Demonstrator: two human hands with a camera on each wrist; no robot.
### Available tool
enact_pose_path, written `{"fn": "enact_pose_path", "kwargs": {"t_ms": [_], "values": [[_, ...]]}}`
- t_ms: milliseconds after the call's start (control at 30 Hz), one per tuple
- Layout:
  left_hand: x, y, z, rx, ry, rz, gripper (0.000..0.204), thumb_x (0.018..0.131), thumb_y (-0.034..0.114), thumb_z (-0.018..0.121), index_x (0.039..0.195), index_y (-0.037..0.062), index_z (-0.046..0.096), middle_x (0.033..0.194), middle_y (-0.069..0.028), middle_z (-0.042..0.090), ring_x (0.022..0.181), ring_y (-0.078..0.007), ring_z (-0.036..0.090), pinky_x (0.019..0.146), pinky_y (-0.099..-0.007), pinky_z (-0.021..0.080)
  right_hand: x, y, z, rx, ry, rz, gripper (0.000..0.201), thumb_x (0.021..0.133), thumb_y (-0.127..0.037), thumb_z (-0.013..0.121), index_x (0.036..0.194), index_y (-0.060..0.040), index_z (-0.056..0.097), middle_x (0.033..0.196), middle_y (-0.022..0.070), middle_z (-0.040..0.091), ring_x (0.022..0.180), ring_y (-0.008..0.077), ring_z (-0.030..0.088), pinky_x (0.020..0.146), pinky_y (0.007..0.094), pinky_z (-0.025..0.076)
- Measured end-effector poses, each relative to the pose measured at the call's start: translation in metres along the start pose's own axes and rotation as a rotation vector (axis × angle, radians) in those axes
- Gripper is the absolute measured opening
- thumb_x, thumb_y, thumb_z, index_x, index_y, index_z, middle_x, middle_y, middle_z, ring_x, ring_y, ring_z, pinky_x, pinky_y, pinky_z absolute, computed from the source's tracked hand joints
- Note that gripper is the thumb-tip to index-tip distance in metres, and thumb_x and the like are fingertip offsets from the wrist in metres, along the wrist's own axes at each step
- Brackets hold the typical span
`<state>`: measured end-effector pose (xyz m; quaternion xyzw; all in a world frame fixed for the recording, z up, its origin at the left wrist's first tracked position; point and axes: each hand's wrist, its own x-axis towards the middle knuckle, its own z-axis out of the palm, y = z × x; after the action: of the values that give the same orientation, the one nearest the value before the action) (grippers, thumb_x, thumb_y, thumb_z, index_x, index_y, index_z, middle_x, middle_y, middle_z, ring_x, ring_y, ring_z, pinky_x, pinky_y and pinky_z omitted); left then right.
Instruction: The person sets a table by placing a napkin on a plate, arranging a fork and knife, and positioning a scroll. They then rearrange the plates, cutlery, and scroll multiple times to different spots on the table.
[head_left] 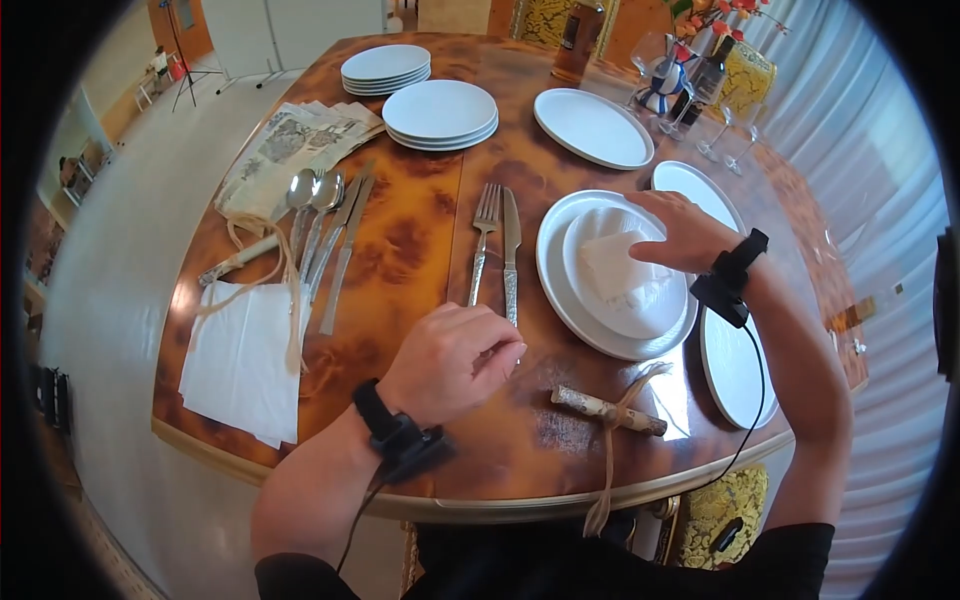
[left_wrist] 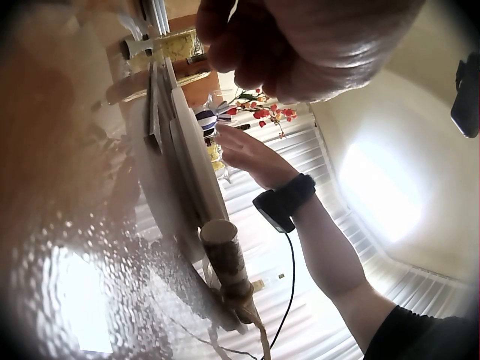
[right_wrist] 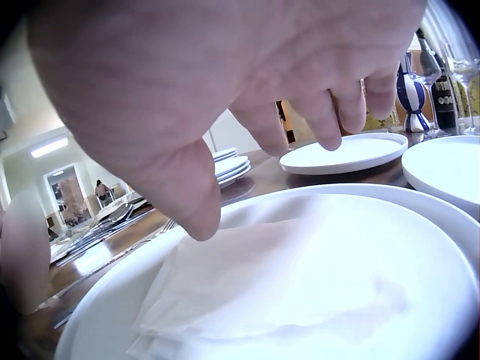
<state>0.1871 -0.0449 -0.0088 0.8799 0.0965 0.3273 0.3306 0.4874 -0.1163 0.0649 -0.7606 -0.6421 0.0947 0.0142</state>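
Observation:
A folded white napkin lies on a small white plate, which sits on a larger white plate. My right hand hovers over the plates with spread, fairly straight fingers; in the right wrist view its thumb hangs close over the napkin's edge. Beside the plates lie a fork and a knife. Close over their handle ends is my left hand, its fingers loosely curled around nothing visible. Nearer the table edge lies a bark-covered stick tied with twine.
Stacked white plates stand at the back. More flat plates lie right. Wine glasses, bottles and a vase stand far right. Spoons and knives, printed napkins and white napkins lie left.

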Motion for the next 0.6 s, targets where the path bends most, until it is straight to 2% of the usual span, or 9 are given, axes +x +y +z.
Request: {"fn": "enact_pose_path", "kwargs": {"t_ms": [333, 600], "values": [[-0.0003, -0.0021, 0.0016, 0.007, 0.008, 0.008, 0.005, 0.073, 0.006, 0.061, 0.074, 0.005, 0.056, 0.067, -0.0054, 0.058, 0.061, -0.0215, 0.054, 0.059, -0.0305, 0.04, -0.0054, 0.0043, -0.0028, -0.052, -0.063, 0.016, 0.056, 0.071, -0.024, 0.065, 0.121, -0.0063, 0.048, 0.123, 0.0186, 0.045, 0.12, 0.0306, 0.036, 0.103, 0.0369, 0.027], [-0.0004, -0.0041, 0.0027, -0.002, 0.039, 0.056, 0.003, 0.074, 0.006, 0.061, 0.073, 0.0055, 0.057, 0.068, -0.0052, 0.059, 0.061, -0.0226, 0.055, 0.059, -0.0317, 0.041, -0.0017, 0.0083, 0.0059, -0.056, -0.052, 0.011, 0.048, 0.068, -0.023, 0.066, 0.111, -0.0042, 0.054, 0.11, 0.0171, 0.049, 0.109, 0.0298, 0.041, 0.097, 0.0363, 0.032]]}}
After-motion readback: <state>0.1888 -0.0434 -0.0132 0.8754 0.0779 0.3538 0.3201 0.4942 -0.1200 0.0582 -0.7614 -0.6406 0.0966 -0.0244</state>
